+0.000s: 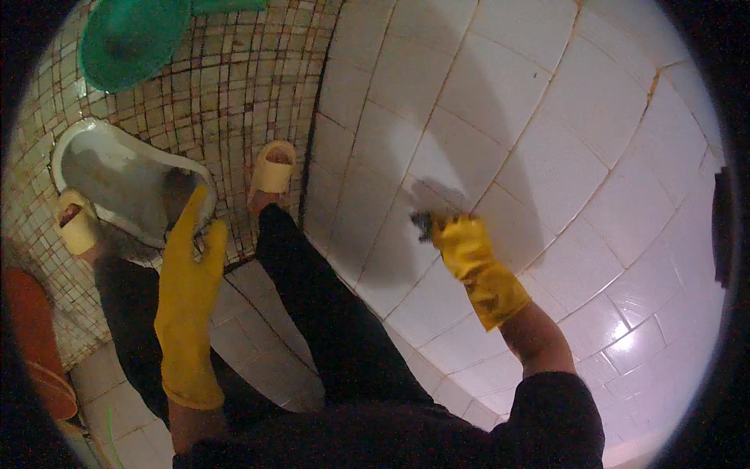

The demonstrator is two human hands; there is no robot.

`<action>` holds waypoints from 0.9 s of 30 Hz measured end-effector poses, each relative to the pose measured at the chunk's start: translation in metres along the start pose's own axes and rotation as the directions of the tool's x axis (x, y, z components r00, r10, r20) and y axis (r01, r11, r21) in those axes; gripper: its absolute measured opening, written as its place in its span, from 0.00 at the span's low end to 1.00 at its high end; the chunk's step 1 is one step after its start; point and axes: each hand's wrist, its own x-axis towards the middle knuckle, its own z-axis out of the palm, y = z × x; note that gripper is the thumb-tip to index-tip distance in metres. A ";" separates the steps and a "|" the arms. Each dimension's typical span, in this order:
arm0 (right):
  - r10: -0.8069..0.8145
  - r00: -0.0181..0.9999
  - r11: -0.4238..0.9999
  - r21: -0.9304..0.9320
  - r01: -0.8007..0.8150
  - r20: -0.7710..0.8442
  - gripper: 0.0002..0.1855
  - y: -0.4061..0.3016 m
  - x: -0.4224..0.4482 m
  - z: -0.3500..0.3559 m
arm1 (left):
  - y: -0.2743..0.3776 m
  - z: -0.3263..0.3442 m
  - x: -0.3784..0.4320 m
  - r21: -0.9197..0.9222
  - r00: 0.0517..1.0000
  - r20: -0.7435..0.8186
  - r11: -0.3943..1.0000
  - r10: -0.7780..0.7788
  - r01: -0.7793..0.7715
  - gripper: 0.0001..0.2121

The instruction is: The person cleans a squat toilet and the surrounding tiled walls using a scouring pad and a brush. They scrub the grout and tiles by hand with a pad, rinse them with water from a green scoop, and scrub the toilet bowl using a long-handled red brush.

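My right hand [463, 237], in a yellow rubber glove, grips a dark scrubbing brush [421, 225] against the white wall tiles [457, 111]. Only the brush's bristly end shows; the rest is hidden by the glove. My left hand [190, 269] wears a matching glove and holds nothing. Its thumb stands apart from the extended fingers. It hangs above my leg, with the fingertips overlapping the near end of a white squat toilet [105, 196] in the picture. Grey shade and dark patches cover the inside of the bowl.
Small mosaic tiles [246, 94] cover the floor around the toilet. A green plastic basin [137, 41] is at the upper left, an orange-red bucket-like container [35, 334] at the left edge. My feet, in cream slippers [274, 167], straddle the toilet. A dark object [720, 225] shows at the right rim.
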 end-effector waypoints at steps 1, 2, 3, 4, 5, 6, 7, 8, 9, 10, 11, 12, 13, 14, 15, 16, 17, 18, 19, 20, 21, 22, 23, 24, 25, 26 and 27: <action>-0.016 0.999 1.000 0.008 0.016 0.027 0.19 0.002 -0.006 0.000 | 0.004 -0.005 0.001 0.010 0.999 -0.013 1.000 0.029 -0.029 0.24; -0.027 0.999 0.999 -0.015 0.028 0.039 0.18 0.012 0.000 -0.009 | 0.006 -0.010 0.003 0.020 0.998 -0.025 0.998 0.059 -0.059 0.24; -0.005 0.999 0.999 -0.031 0.007 0.051 0.18 0.024 0.011 -0.028 | 0.003 -0.007 0.003 0.021 0.996 -0.024 0.996 0.089 -0.089 0.24; 0.032 0.999 0.999 0.007 -0.032 0.019 0.17 0.037 0.031 -0.061 | 0.004 -0.007 0.001 0.017 0.997 -0.024 0.997 0.069 -0.069 0.24; 0.068 0.994 0.988 0.142 -0.055 -0.083 0.17 0.049 0.052 -0.091 | 0.009 -0.013 -0.002 0.017 0.998 -0.037 0.999 0.052 -0.051 0.24; 0.107 0.975 0.962 0.269 -0.052 -0.194 0.17 0.059 0.065 -0.114 | 0.013 -0.017 0.000 0.007 0.998 -0.045 0.999 0.051 -0.051 0.24; 0.080 0.963 0.966 0.258 -0.012 -0.256 0.17 0.060 0.069 -0.121 | 0.015 -0.021 0.000 -0.002 0.998 -0.043 0.999 0.040 -0.041 0.24; -0.017 0.963 0.997 0.073 0.037 -0.268 0.14 0.048 0.059 -0.109 | 0.016 -0.025 -0.001 -0.011 0.999 -0.041 1.000 0.028 -0.029 0.24; -0.113 0.955 0.990 -0.117 0.083 -0.275 0.11 0.037 0.051 -0.093 | 0.017 -0.025 -0.001 -0.021 0.999 -0.038 1.000 0.007 -0.008 0.24; -0.013 0.970 0.999 0.050 0.001 0.243 0.10 0.004 0.039 -0.089 | 0.018 -0.024 -0.001 0.012 0.999 -0.034 1.000 0.015 -0.014 0.24; -0.038 0.952 0.999 -0.016 0.046 0.304 0.11 -0.005 0.025 -0.061 | 0.023 -0.024 0.005 0.037 0.999 -0.026 0.998 0.042 -0.041 0.24; -0.126 0.969 0.988 -0.066 0.143 0.212 0.12 -0.008 0.013 -0.033 | 0.028 -0.029 0.006 0.075 0.998 -0.029 0.996 0.056 -0.054 0.24; -0.214 0.970 0.971 -0.083 0.224 0.115 0.14 -0.008 0.011 -0.023 | 0.032 -0.034 0.007 0.063 0.999 -0.034 0.997 0.042 -0.040 0.24; -0.248 0.967 0.963 -0.098 0.253 0.062 0.15 -0.004 0.018 -0.027 | 0.035 -0.035 0.009 0.049 0.999 -0.032 0.998 0.027 -0.026 0.24; -0.271 0.962 0.955 -0.116 0.272 0.023 0.16 0.005 0.030 -0.043 | 0.036 -0.036 0.009 0.042 1.000 -0.028 0.999 0.001 0.000 0.24; -0.223 0.971 0.969 -0.089 0.231 0.091 0.17 0.005 0.048 -0.089 | 0.030 -0.037 0.008 0.015 0.999 -0.046 1.000 0.008 -0.008 0.24; -0.205 0.978 0.979 -0.018 0.205 -0.026 0.15 0.006 0.052 -0.098 | 0.025 -0.044 0.004 -0.004 0.998 -0.062 1.000 0.024 -0.024 0.23; -0.178 0.975 0.982 0.047 0.186 -0.136 0.14 0.010 0.055 -0.104 | 0.019 -0.045 0.005 -0.037 0.997 -0.067 0.998 0.049 -0.051 0.23; -0.197 0.953 0.978 -0.113 0.175 -0.229 0.15 0.017 0.056 -0.093 | 0.024 -0.043 0.005 0.019 0.998 -0.055 0.999 0.039 -0.038 0.24; -0.190 0.982 0.975 -0.118 0.191 0.019 0.13 0.010 0.034 -0.065 | 0.031 -0.041 0.003 0.074 0.999 -0.046 0.997 0.028 -0.025 0.24; -0.179 0.949 0.971 -0.110 0.213 0.259 0.12 -0.003 0.017 -0.045 | 0.036 -0.042 0.003 0.134 0.999 -0.049 0.991 0.013 -0.007 0.24; -0.163 0.954 0.967 -0.151 0.204 0.250 0.11 -0.005 0.021 -0.049 | 0.035 -0.041 0.004 0.108 0.998 -0.047 0.994 0.034 -0.029 0.23; -0.146 0.960 0.962 -0.192 0.194 0.240 0.11 -0.006 0.028 -0.056 | 0.032 -0.038 0.007 0.081 0.997 -0.045 0.995 0.056 -0.052 0.23; -0.133 0.967 0.957 -0.226 0.183 0.217 0.11 -0.006 0.040 -0.068 | 0.033 -0.041 0.007 0.060 0.995 -0.057 0.995 0.083 -0.080 0.22; -0.117 0.973 0.950 -0.262 0.169 0.201 0.10 -0.006 0.053 -0.076 | 0.029 -0.043 0.010 0.075 0.992 -0.078 0.993 0.095 -0.089 0.22; -0.085 0.996 0.959 -0.270 0.090 0.027 0.11 0.015 0.077 -0.093 | 0.026 -0.042 0.014 0.083 0.990 -0.087 0.992 0.107 -0.100 0.22; -0.047 0.987 0.968 -0.252 0.007 -0.151 0.13 0.039 0.100 -0.112 | 0.025 -0.040 0.015 0.095 0.988 -0.090 0.989 0.125 -0.116 0.21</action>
